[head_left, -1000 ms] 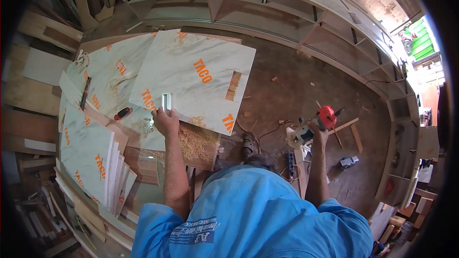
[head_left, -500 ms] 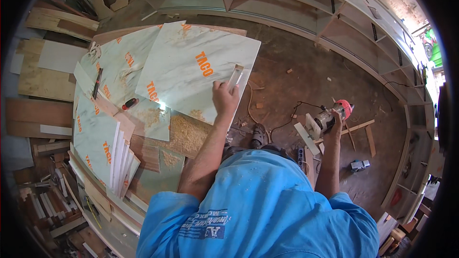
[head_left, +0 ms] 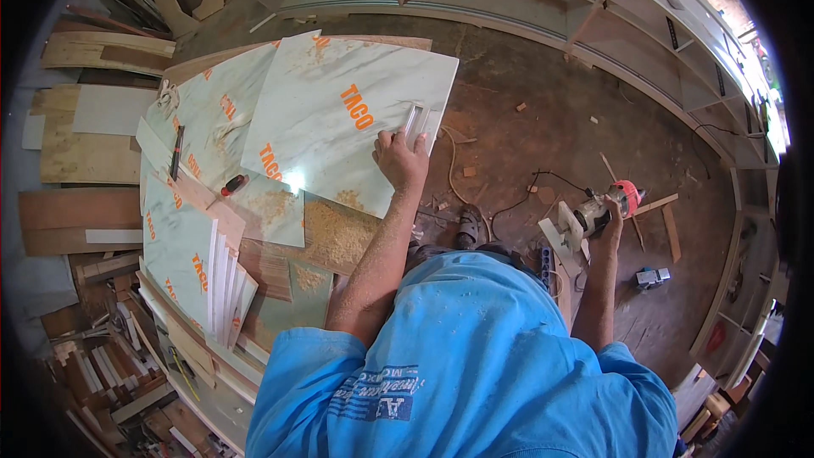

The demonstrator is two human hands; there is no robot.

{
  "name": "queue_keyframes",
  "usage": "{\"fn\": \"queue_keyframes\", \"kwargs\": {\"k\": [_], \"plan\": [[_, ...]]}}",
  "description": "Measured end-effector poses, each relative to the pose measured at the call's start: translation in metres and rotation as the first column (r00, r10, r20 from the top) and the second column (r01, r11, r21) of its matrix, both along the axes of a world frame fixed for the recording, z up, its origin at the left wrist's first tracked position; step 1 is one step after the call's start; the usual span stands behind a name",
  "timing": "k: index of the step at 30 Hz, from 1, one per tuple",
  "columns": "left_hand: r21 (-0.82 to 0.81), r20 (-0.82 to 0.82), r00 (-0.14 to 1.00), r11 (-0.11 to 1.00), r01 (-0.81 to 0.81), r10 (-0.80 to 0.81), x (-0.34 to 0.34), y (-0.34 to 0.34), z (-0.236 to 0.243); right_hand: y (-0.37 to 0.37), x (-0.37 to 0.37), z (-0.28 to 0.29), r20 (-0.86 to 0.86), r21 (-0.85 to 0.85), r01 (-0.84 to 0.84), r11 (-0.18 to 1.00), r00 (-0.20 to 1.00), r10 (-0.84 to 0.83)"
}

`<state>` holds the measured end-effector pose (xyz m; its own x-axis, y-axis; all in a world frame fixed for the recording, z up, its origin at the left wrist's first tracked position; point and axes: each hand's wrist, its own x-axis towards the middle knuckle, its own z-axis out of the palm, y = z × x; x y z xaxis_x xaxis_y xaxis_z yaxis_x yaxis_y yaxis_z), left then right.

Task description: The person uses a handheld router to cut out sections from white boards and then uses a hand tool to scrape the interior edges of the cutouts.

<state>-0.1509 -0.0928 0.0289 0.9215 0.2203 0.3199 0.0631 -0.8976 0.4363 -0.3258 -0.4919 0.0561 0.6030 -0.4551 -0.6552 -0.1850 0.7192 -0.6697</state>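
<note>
My left hand [head_left: 401, 159] lies on the right part of a white marble-patterned panel [head_left: 301, 119] with orange lettering. Its fingers are closed around the near end of a slim, silvery rectangular piece [head_left: 415, 116]; its exact kind is unclear. Out to the right, my right hand [head_left: 610, 214] grips a router [head_left: 591, 214] with a red top, held tilted above the floor. A white flat plate [head_left: 570, 225] shows at the router's base. Sawdust clings to my left forearm.
Stacked panels carry a red-and-black screwdriver [head_left: 234, 185], dark pliers-like tool [head_left: 176, 153], white strips [head_left: 222, 284] and sawdust [head_left: 339, 233]. Wood offcuts [head_left: 670, 229], a cable [head_left: 543, 174], a power strip [head_left: 546, 263] and a small grey device [head_left: 653, 278] lie on the floor. Cabinet frames [head_left: 509, 21] stand beyond.
My left hand and the silvery piece have shifted slightly on the panel, with the fingers more spread over its near end. The router is still in my right hand, slightly lower and farther right.
</note>
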Motion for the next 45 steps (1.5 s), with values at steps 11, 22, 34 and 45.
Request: {"fn": "queue_keyframes", "kwargs": {"k": [11,22,34,45], "plan": [[-0.029,-0.087,0.995,0.999,0.046,-0.048,0.004,0.004,0.003,-0.011,0.014,-0.015,0.017,-0.019,-0.02,1.0,1.0,0.021],[-0.116,-0.156,0.973,0.981,0.154,-0.171,0.011,0.017,0.008,-0.014,0.017,-0.016,0.012,-0.066,-0.005,0.998,1.0,0.006],[-0.079,-0.138,0.967,0.976,0.203,-0.213,0.012,0.019,0.009,-0.011,0.034,-0.016,0.03,-0.11,-0.027,0.994,0.999,0.03],[-0.143,-0.173,0.956,0.966,0.214,-0.237,0.012,0.02,0.009,0.007,0.053,-0.002,0.002,-0.075,-0.104,0.992,0.995,0.105]]}}
